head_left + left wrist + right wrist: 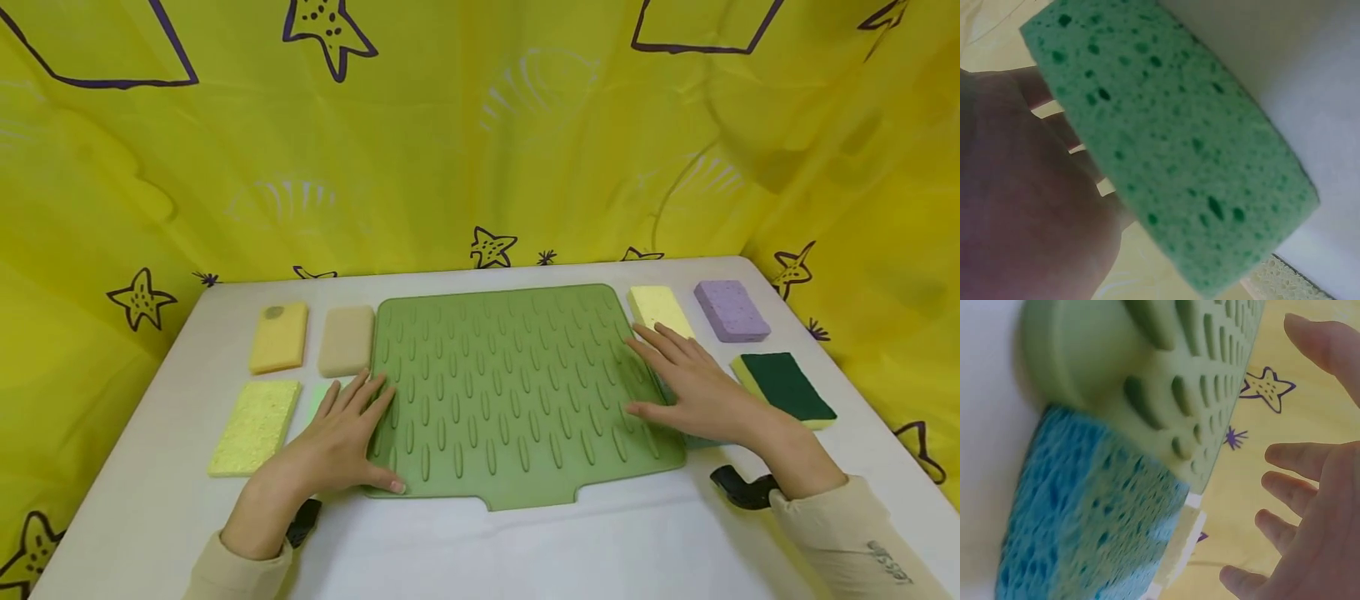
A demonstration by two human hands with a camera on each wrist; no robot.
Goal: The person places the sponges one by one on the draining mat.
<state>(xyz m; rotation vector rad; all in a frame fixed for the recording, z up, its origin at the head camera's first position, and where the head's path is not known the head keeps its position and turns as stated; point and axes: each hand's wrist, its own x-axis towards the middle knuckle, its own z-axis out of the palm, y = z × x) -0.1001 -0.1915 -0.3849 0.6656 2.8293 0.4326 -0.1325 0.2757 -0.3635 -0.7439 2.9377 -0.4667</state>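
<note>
A sage-green ribbed mat [510, 392] with a front tab lies on the white table. My left hand [337, 442] is at its left edge, fingers spread, thumb over the near-left corner; whether it touches cannot be told. Beneath that hand is a pale green sponge [318, 402], mostly hidden, with the sponge's pitted face [1166, 150] large in the left wrist view. Over the mat's right edge my right hand [697, 387] spreads its fingers, apart from the mat in the right wrist view. Under it sits a blue sponge [1085, 512], nearly covered in the head view. Neither hand holds anything.
Left of the mat lie an orange-yellow sponge [279, 337], a beige sponge [347, 342] and a speckled yellow sponge [255, 429]. On the right are a pale yellow sponge [660, 304], a purple sponge [731, 310] and a green-topped scouring sponge [787, 387]. A yellow curtain [420, 167] hangs behind.
</note>
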